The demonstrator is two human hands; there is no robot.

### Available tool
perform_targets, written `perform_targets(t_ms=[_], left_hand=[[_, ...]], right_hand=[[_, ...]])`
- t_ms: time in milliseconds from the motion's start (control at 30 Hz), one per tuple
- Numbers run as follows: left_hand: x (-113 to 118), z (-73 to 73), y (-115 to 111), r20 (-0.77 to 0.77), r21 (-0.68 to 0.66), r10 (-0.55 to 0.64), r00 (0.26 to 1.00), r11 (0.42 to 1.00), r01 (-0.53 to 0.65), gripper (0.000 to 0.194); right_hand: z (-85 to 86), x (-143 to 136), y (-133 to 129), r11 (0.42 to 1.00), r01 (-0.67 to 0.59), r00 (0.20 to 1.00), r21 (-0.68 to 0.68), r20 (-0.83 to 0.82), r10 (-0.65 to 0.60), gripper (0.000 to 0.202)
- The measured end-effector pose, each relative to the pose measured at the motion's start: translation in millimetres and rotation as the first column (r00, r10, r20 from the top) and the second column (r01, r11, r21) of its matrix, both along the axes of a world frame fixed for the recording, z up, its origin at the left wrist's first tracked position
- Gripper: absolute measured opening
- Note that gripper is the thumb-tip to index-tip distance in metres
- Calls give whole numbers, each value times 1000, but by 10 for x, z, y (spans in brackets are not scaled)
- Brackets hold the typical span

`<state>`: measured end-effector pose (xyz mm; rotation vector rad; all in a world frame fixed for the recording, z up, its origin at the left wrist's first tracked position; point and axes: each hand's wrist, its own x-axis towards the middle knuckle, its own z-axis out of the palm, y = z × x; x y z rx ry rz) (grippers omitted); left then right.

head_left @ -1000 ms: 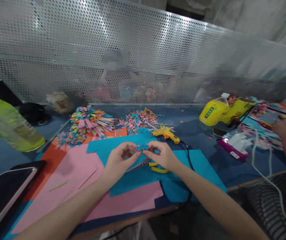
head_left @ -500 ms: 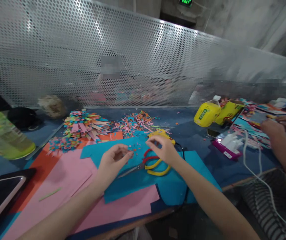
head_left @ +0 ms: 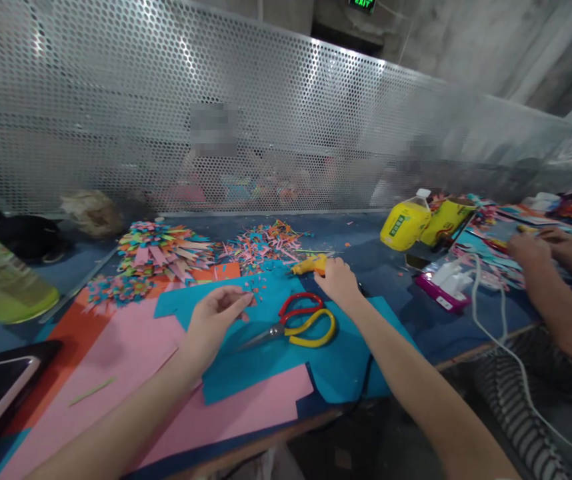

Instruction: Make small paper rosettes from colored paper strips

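My left hand (head_left: 216, 320) is pinched on a small piece of fringed paper (head_left: 255, 293) with tiny coloured bits, held above the blue paper (head_left: 271, 367). My right hand (head_left: 337, 283) is wrapped round the handle of a yellow glue gun (head_left: 307, 265), whose nozzle points left toward the paper piece, apart from it. Between my forearms, scissors (head_left: 311, 327) with one red and one yellow handle loop lie on the blue paper. Pink paper (head_left: 256, 407) sticks out from under the blue sheet. Behind my hands is a heap of cut paper scraps (head_left: 266, 243).
A large paper-strip ball (head_left: 161, 250) and a smaller one (head_left: 119, 290) stand at the left. Farther left are a green bottle (head_left: 6, 273) and a tablet (head_left: 1, 393). On the right are a yellow bottle (head_left: 405, 223), a power strip (head_left: 441, 290) and a co-worker's hands (head_left: 533, 247).
My right hand has moved from beside the paper piece to the glue gun and taken hold of it. My left hand keeps its pinch. The view has shifted slightly.
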<state>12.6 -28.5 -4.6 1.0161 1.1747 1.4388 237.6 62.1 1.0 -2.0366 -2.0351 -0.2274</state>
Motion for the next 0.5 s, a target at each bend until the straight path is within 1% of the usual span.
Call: perform_targets(t_ms=[67,100,133,167,200,267,333,367,433,500], left_hand=[[5,26,-13,39,-13,26,999,1000,-25,29],[9,39,-22,63,-18,36,997,999,-35,29],[14,51,-30,87,-22,40,995,999,-38,29],[20,62,-38,110,-24,39,993,999,-37,28],[24,70,-44,132,-26,36,991,999,-33,28],[29,81,-50,172,-32,33,985,999,-28,27],[26,81,-48,202,-36,30,979,999,-24,26],[21,77,-45,216,-38,31,976,999,-23,26],[10,62,-36,236,-41,27,971,999,-17,24],[2,45,-27,248,-42,20,969,999,-9,23]], right_hand=[[71,48,-7,994,-38,996,105,-75,46,35],[105,66,-21,978,-71,989,198,-115,95,35],[136,78,-43,944,-110,976,312,-146,162,36],[163,83,-74,888,-156,956,433,-158,246,38],[185,80,-112,818,-214,929,535,-147,340,39],[210,55,-203,680,-304,874,668,-89,478,42],[213,17,-293,574,-373,840,729,3,542,45],[208,-1,-331,535,-407,830,740,56,555,47],[195,-28,-384,485,-465,819,741,152,553,50],[187,-44,-412,469,-498,820,730,221,528,50]])
